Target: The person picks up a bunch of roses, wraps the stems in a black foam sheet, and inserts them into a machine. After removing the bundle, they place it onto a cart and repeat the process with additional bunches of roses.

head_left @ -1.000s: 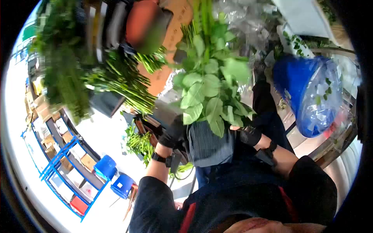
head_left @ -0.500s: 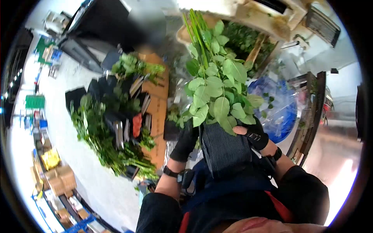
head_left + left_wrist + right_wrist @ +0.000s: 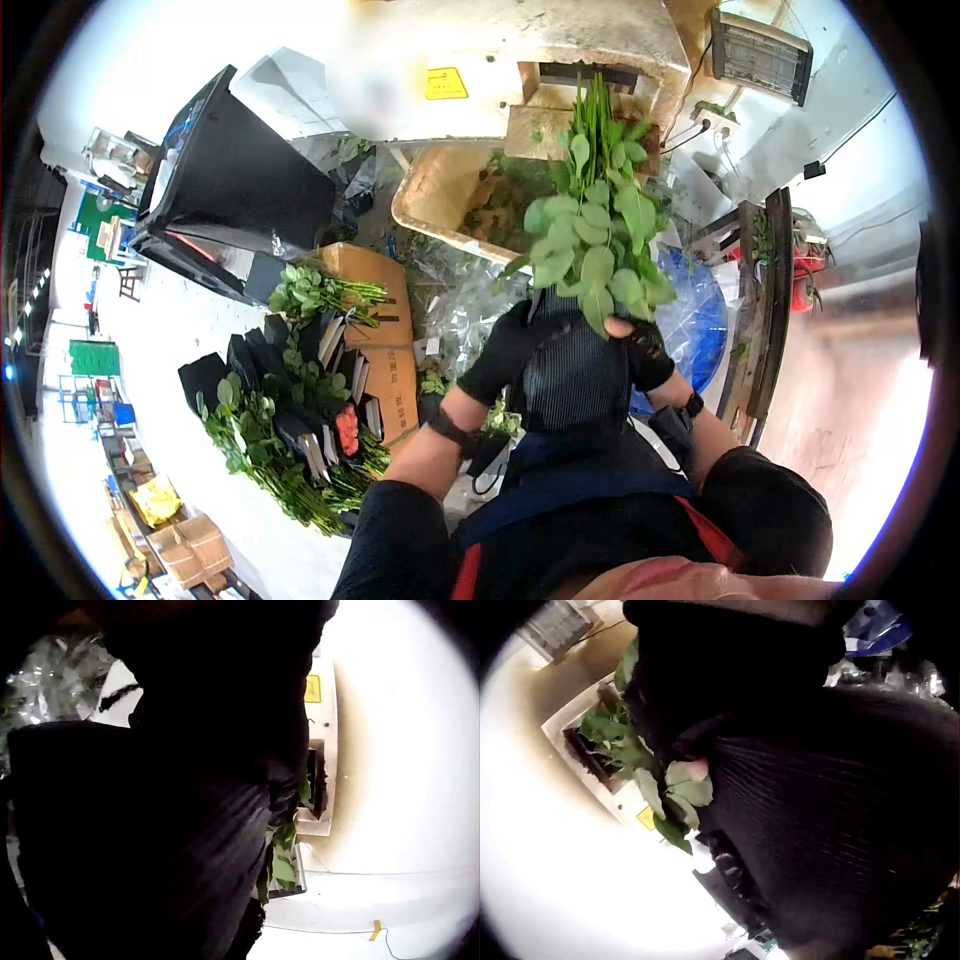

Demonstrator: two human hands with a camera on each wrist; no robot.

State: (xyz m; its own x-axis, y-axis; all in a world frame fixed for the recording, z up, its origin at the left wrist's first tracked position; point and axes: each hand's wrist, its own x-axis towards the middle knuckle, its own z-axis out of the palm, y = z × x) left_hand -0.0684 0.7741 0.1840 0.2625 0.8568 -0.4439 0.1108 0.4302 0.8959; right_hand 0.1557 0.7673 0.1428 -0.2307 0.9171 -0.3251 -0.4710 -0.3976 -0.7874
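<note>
Between both hands is a leafy bunch of flower stems, its lower part bound in a dark ribbed wrap [image 3: 575,375]. Broad green leaves [image 3: 595,235] spread out of the wrap, and the bare stem ends [image 3: 592,105] point away from the body. My black-gloved left hand [image 3: 515,345] grips the wrap's left side. On the other side my gloved right hand [image 3: 648,352] holds the bunch, its bare thumb tip over the wrap's edge by the leaves. The right wrist view shows that thumb against a leaf [image 3: 682,795]; in the left wrist view the dark wrap fills most of the frame.
A cream machine [image 3: 480,105] with a dark slot stands ahead, and the stem ends overlap the slot in the head view. Below it sits a stained tub [image 3: 420,205]. A blue bin [image 3: 700,310] is at the right. Wrapped bunches [image 3: 290,420] lie left beside cardboard [image 3: 375,350].
The head view has swung round, bringing the machine and tub fully into view ahead. The held bunch has turned with the body, and its stem ends now overlap the machine's slot. Both hands keep hold.
</note>
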